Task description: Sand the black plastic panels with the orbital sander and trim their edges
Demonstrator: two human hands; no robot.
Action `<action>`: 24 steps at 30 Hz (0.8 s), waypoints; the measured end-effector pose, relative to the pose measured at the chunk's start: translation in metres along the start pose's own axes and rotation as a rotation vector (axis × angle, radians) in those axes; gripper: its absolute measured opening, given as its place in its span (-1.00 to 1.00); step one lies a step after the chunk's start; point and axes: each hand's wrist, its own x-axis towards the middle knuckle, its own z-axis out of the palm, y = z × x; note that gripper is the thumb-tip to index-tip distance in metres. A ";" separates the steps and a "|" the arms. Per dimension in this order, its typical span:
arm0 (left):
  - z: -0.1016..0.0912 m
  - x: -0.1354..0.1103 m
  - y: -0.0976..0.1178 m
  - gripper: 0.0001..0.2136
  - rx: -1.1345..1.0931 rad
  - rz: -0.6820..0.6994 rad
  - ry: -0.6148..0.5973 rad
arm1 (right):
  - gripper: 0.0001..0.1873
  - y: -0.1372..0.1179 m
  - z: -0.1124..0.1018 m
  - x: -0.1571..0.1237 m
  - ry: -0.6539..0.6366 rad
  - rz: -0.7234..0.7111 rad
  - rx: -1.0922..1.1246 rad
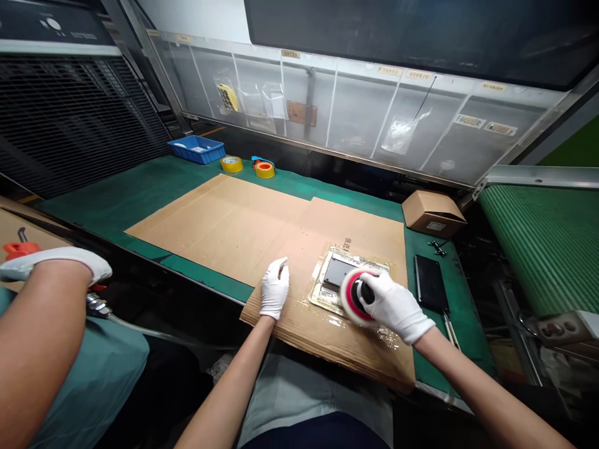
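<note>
My right hand (393, 305), in a white glove, grips the black handle of a round polishing tool (356, 297) with a red-and-white pad. The pad rests on a clear-wrapped foil sheet (327, 293) and overlaps the edge of a dark grey rectangular panel (337, 274) lying on it. My left hand (274, 288), also gloved, rests on the corrugated cardboard sheet (285, 249) just left of the foil, its fingers curled and holding nothing. The pad hides part of the panel.
The cardboard lies on a green bench mat (154, 187). A black slab-like device (430, 284) sits to its right. Behind are a blue tray (196, 149), several tape rolls, and a small carton (433, 213). A co-worker's gloved hand (60, 265) is at far left, and a green conveyor belt (547, 243) at right.
</note>
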 end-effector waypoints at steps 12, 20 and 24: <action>0.000 -0.002 -0.002 -0.76 0.002 0.001 0.003 | -0.65 -0.038 -0.011 0.045 -0.023 0.031 -0.013; 0.001 -0.002 -0.003 -0.76 0.004 0.005 0.010 | -0.68 -0.037 -0.009 0.043 -0.025 -0.107 0.013; 0.000 -0.003 -0.002 -0.76 -0.001 0.004 0.005 | -0.64 -0.032 -0.008 0.047 0.004 0.100 -0.047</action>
